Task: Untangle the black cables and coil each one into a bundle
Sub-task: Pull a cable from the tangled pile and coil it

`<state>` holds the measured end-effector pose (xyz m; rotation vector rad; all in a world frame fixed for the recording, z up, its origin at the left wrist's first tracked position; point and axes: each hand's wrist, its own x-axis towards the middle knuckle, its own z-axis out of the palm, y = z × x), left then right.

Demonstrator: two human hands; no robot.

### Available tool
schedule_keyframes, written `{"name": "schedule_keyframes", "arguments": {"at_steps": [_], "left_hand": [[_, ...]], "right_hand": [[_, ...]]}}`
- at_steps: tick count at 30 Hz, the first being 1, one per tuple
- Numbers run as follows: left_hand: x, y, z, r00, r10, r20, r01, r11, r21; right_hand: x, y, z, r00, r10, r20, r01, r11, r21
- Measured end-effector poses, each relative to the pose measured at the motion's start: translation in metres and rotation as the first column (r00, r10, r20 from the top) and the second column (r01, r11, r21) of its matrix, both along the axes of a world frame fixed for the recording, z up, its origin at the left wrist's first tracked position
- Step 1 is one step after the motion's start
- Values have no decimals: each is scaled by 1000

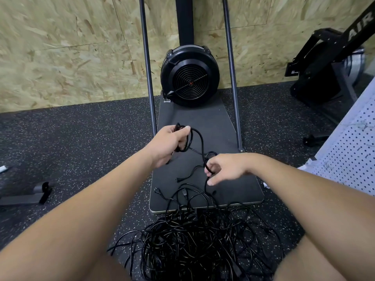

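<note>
Both hands (168, 142) (225, 167) grip cable (199, 141); tangle (194, 240) on floor (81, 138).

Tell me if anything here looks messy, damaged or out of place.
The tangled pile of black cables sprawls over the speckled floor and onto the edge of the grey platform, plugs sticking out. The left hand holds a few coiled loops; the right hand pinches the same cable. No damage shows.

Both bare forearms reach forward from the near edge. The left hand (167, 144) is raised farther out, fingers curled around loops of black cable (199, 142). The right hand (224, 169) sits nearer and lower, its fingertips pinching the same cable.
</note>
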<state>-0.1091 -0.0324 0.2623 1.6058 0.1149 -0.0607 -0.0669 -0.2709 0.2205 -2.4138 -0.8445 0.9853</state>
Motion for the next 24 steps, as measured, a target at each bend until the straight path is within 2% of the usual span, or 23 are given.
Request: {"name": "schedule_keyframes", "arguments": {"at_steps": [3, 6, 10, 12, 16, 19, 22, 24], "left_hand": [[2, 4, 0, 997, 64, -49, -68, 995, -75], [3, 10, 5, 995, 7, -99, -29, 976, -217], [5, 19, 6, 994, 40, -97, -60, 976, -211], [3, 19, 5, 995, 39, -97, -58, 977, -206], [-1, 8, 0, 994, -36, -106, 9, 969, -246], [-5, 1, -2, 990, -102, -98, 89, 987, -134], [-11, -8, 1, 967, -231, -112, 232, 973, -6], [-15, -15, 2, 949, -296, -107, 300, 954, 26]], "right_hand": [[5, 3, -1, 995, 65, 72, -67, 997, 32], [5, 9, 15, 964, 140, 226, -153, 987, 42], [-3, 23, 33, 906, 157, 393, -210, 973, 95], [-7, 29, 36, 861, 133, 492, -225, 965, 134], [-9, 34, 45, 821, -23, 571, -206, 921, 332], [-10, 34, 53, 746, -94, 659, -233, 891, 390], [-11, 27, 59, 716, -230, 659, -156, 868, 472], [-12, 22, 60, 704, -274, 655, -108, 871, 480]]}}
